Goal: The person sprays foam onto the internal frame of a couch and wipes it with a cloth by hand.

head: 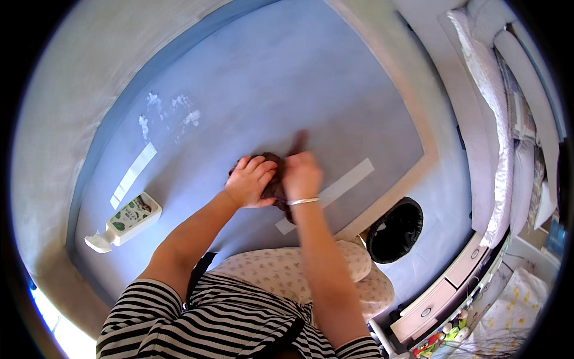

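Note:
A dark brown cloth (pixel 273 190) lies bunched between my two hands, above my lap. My left hand (pixel 252 179) grips its left part, fingers curled over the folds. On the right, my right hand (pixel 302 176) is closed on the cloth and blurred; a dark reddish-brown end of it sticks up past the knuckles. A bracelet is on my right wrist. Beneath my hands is a flat blue-grey surface (pixel 269 89). White smears (pixel 172 112) mark it at the upper left. A white pump bottle (pixel 134 217) with a leaf-patterned label lies at the left.
Pale strips (pixel 347 179) cross the surface on both sides of my hands. A black-lined bin (pixel 394 231) stands beyond the right edge. Drawers (pixel 426 309) and a sofa with cushions (pixel 522 175) are farther right. Small toys (pixel 448 332) sit at the lower right.

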Demonstrator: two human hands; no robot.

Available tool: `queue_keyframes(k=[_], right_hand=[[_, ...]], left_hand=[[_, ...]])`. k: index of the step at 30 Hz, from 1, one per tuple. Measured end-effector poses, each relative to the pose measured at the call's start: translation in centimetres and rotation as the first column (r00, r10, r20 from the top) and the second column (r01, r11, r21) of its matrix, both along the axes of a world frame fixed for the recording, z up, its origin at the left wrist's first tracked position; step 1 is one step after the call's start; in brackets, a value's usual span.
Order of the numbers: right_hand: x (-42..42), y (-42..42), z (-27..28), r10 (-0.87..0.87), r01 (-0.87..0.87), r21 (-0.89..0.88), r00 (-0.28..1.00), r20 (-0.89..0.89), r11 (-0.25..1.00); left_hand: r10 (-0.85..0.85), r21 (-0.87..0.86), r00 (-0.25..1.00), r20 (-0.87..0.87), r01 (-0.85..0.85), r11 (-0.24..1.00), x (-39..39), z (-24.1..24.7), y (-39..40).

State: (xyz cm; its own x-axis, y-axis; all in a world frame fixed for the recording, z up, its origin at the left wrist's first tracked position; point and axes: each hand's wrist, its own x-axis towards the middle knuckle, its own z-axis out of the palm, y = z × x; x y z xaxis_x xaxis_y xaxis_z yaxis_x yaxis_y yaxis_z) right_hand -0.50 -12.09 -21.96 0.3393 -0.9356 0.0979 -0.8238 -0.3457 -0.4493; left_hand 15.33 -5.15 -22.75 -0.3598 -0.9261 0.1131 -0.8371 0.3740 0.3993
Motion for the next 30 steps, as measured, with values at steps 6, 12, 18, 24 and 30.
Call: queue_keyframes(k=[6, 12, 18, 24, 30], right_hand=[[-0.9, 2.9, 0.7, 0.046, -0.070, 0.297, 0.995, 0.090, 0.952], [-2.1, 7.7, 3.1, -0.204, 0.125, 0.324, 0.953, 0.224, 0.938], [0.9, 11.1, 4.6, 0.310, -0.339, 0.216, 0.938, 0.156, 0.916], [3.3, 9.5, 1.7, 0.347, -0.357, 0.105, 0.932, 0.101, 0.928], [11.6, 1.4, 0.9, 0.406, -0.405, -0.045, 0.895, 0.183, 0.913]], left_hand=[[-0.047, -0.061, 0.999, -0.013, 0.047, 0.997, 0.5, 1.1, 0.1], [0.205, 0.068, 0.976, 0.078, -0.210, 0.975, 0.8, 5.3, 7.1], [0.239, 0.160, 0.969, -0.070, -0.225, 0.961, 2.1, 4.5, 12.2], [0.259, -0.127, 0.943, -0.208, -0.288, 0.949, 3.7, 0.3, 8.9], [0.589, -0.170, 0.800, -0.117, -0.600, 0.782, 8.0, 0.0, 3.1]])
